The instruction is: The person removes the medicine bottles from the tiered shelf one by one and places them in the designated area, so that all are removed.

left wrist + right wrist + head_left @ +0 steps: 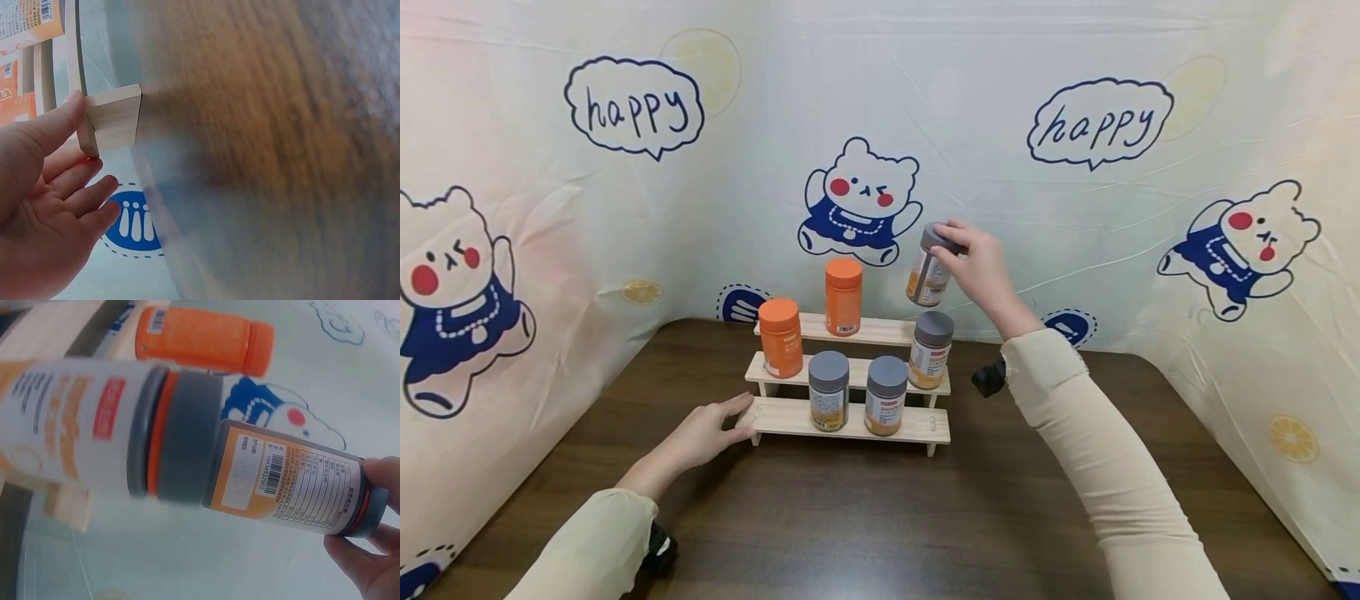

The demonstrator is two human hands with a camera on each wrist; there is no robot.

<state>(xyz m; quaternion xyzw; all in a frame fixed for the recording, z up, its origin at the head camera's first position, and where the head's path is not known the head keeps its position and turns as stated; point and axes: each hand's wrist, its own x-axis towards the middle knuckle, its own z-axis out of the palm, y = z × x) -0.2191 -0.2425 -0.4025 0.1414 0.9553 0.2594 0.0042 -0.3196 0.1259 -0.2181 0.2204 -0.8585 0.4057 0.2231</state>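
My right hand (981,262) grips a grey-capped supplement bottle (928,275) by its lid, holding it slightly tilted above the right end of the top step. In the right wrist view, the label with a barcode on this bottle (281,478) faces the camera. At the lower left, my left hand (703,433) pinches the end of the bottom step of a wooden three-step rack (782,421), thumb on the plank's edge. Two orange bottles (844,298) stand on the rack, one on the top step, one on the middle. Three more grey-capped bottles (886,400) occupy the middle and bottom steps.
The rack stands on a dark wooden table (850,517), near its back edge. Behind and at both sides hangs a pale printed cloth (970,108) with bears and lettering. One standing grey-capped bottle (930,354) is just below the held bottle.
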